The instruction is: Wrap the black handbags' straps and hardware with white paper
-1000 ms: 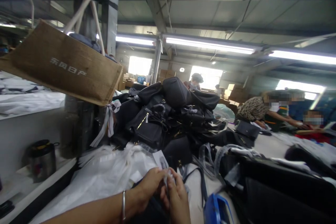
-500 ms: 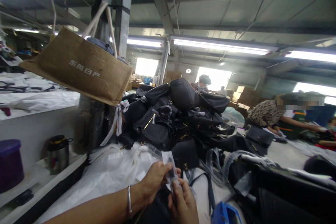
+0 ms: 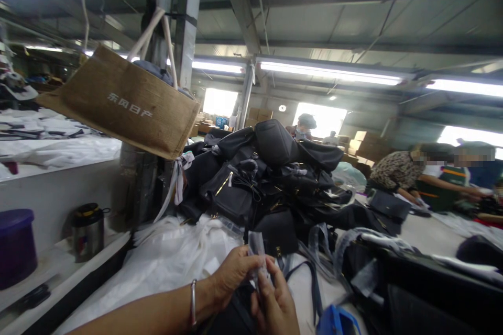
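Observation:
My left hand (image 3: 232, 276), with a silver bangle at the wrist, pinches a small strip of clear plastic film (image 3: 257, 244). My right hand (image 3: 276, 301) is closed on the lower part of the same strip, its thumb and fingers pressed together. The strip's upper end sticks up above my fingers; what lies inside its lower part is hidden. Black bag material (image 3: 236, 310) lies under my hands. Just beyond them is a heap of black bags (image 3: 231, 188) with gold zips, some parts wrapped in plastic.
White plastic bags (image 3: 168, 261) lie at the left. A blue plastic object (image 3: 337, 320) and a large black bag (image 3: 428, 288) are at the right. A brown tote (image 3: 129, 104) hangs from a post; a steel flask (image 3: 87, 233) stands below. Co-workers (image 3: 396, 167) bend over the table at right.
My left thumb has moved down and right along the plastic strip, towards my right fingers. The dark piece that showed through the film is now covered. The view has shifted slightly.

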`<state>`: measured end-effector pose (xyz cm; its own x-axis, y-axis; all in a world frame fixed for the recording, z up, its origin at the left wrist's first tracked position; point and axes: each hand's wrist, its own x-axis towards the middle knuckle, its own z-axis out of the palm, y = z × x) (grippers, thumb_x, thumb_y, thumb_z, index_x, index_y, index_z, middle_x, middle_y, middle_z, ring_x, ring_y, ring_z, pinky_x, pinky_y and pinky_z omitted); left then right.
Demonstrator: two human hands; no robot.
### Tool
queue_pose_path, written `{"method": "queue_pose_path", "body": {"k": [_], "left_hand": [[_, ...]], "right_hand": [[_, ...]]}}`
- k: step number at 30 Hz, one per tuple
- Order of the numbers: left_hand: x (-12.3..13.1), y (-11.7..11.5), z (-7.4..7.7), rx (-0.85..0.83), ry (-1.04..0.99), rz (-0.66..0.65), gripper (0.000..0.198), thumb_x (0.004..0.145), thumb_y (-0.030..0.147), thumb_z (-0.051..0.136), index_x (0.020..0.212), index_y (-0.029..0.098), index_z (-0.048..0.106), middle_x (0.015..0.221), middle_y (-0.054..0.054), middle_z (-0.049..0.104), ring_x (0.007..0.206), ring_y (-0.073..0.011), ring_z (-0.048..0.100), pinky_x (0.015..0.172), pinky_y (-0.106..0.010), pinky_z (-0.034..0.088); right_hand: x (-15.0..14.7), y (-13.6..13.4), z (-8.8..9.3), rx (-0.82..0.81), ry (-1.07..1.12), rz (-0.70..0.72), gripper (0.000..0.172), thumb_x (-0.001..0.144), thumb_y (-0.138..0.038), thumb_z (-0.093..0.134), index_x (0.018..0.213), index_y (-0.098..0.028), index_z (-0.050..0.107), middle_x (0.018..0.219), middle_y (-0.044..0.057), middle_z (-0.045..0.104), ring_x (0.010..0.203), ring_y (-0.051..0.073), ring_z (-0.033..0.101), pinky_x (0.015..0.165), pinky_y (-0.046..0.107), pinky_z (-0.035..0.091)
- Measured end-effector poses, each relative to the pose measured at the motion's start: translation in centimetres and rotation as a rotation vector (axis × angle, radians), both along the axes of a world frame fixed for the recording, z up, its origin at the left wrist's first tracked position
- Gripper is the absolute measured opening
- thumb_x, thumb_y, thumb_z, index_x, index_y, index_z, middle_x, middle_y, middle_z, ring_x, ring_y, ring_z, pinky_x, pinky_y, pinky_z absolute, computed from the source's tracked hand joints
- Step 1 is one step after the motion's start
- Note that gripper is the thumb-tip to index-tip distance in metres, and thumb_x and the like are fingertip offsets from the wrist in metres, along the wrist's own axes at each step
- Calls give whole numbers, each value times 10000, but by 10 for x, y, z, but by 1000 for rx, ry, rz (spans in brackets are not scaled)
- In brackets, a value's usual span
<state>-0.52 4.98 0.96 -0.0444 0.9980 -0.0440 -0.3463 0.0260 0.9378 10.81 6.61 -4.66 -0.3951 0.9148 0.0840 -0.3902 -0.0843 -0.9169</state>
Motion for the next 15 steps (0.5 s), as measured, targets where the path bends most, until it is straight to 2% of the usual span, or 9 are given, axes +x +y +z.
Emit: {"method": "queue_pose_path", "body": {"k": [2, 4, 6, 7, 9, 11, 13, 15], "left_hand": [[5, -2, -8, -49, -60, -55, 329, 741, 442, 678, 859, 135, 686, 646, -24, 649, 538, -136, 548, 558, -248, 424], [10, -4, -18, -89, -111, -94, 396, 768, 543, 624, 818, 152, 659, 514, 7, 574, 432, -139, 497, 500, -264, 414], [13, -6, -27, -108, -135, -125, 448, 774, 611, 588, 774, 166, 640, 443, 23, 516, 398, -157, 491, 480, -280, 414], [14, -6, -30, -108, -132, -134, 467, 772, 631, 585, 740, 167, 632, 440, 20, 510, 413, -164, 512, 491, -283, 422], [11, -8, -32, -94, -86, -162, 544, 780, 678, 547, 636, 157, 607, 466, -6, 525, 455, -164, 544, 527, -287, 439], [5, -9, -29, -91, -35, -186, 607, 792, 709, 508, 586, 145, 595, 505, -26, 549, 487, -152, 554, 572, -290, 452], [-3, -9, -21, -78, -17, -165, 586, 799, 697, 521, 659, 138, 630, 579, -43, 605, 560, -161, 591, 632, -299, 469], [-8, -9, -11, -38, -23, -84, 485, 805, 624, 588, 804, 145, 664, 702, -53, 667, 672, -175, 632, 706, -301, 478]], "right_hand": [[-2, -1, -1, -38, 58, -55, 649, 768, -543, 712, 1287, -223, 490, 594, -42, 640, 426, 104, 521, 382, 174, 342], [-3, 0, -1, -41, 91, -76, 625, 732, -528, 752, 1244, -236, 546, 913, 40, 734, 723, 178, 692, 582, 231, 526], [-2, 3, -3, -19, 102, -66, 613, 709, -527, 774, 1212, -238, 576, 1137, 77, 702, 997, 238, 683, 784, 284, 553], [-1, 6, -4, -7, 91, -50, 603, 709, -530, 774, 1197, -231, 584, 1143, 82, 701, 1024, 244, 674, 803, 289, 550], [2, 10, -8, 7, 42, -37, 549, 733, -542, 752, 1142, -211, 597, 943, 59, 739, 839, 202, 701, 676, 250, 546], [3, 12, -12, 8, -15, -26, 493, 773, -567, 703, 1084, -202, 587, 621, -19, 664, 519, 124, 597, 464, 187, 439], [4, 13, -12, 13, -62, -17, 475, 799, -599, 655, 1047, -205, 561, 454, -83, 517, 365, 78, 416, 365, 159, 283], [3, 11, -7, 28, -102, -11, 482, 809, -623, 624, 1032, -206, 534, 433, -99, 463, 343, 61, 328, 350, 155, 207]]}}
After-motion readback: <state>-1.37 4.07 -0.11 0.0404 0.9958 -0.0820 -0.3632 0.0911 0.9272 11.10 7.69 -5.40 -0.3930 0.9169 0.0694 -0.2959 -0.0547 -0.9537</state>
